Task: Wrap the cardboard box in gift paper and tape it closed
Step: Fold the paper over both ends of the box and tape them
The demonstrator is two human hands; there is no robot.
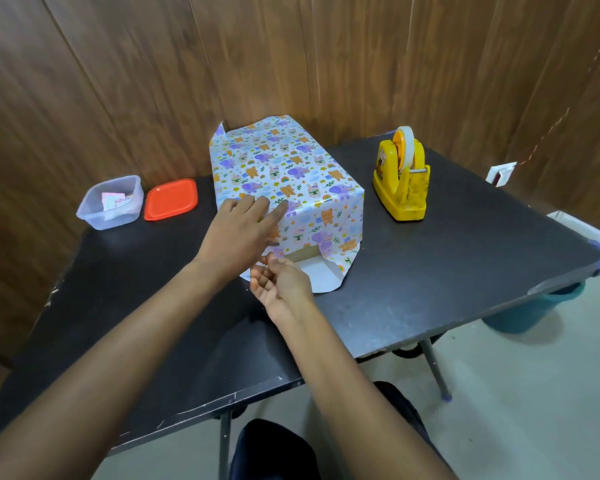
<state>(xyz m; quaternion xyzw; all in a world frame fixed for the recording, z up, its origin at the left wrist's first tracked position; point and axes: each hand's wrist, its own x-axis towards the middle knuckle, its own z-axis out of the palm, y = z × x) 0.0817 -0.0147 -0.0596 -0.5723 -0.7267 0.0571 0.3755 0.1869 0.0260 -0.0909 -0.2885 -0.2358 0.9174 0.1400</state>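
The cardboard box [303, 254] sits toward the far middle of the black table [430, 271], covered over its top and right side by gift paper [284, 161] printed with small animals. Only a strip of bare cardboard shows at the near end, where a white paper flap [321, 275] lies flat on the table.

The left hand [243, 233] reaches in from the near left and lies on the box's near-left top edge, fingers straight and flat on the paper. The right hand [281, 282] is just below it at the box's near-left bottom corner, palm turned up and fingers curled. Its fingertips meet the paper's edge, but whether they pinch it cannot be told.

A yellow tape dispenser [400, 178] stands right of the box. A clear container [113, 202] and an orange lid [170, 199] lie to the left.
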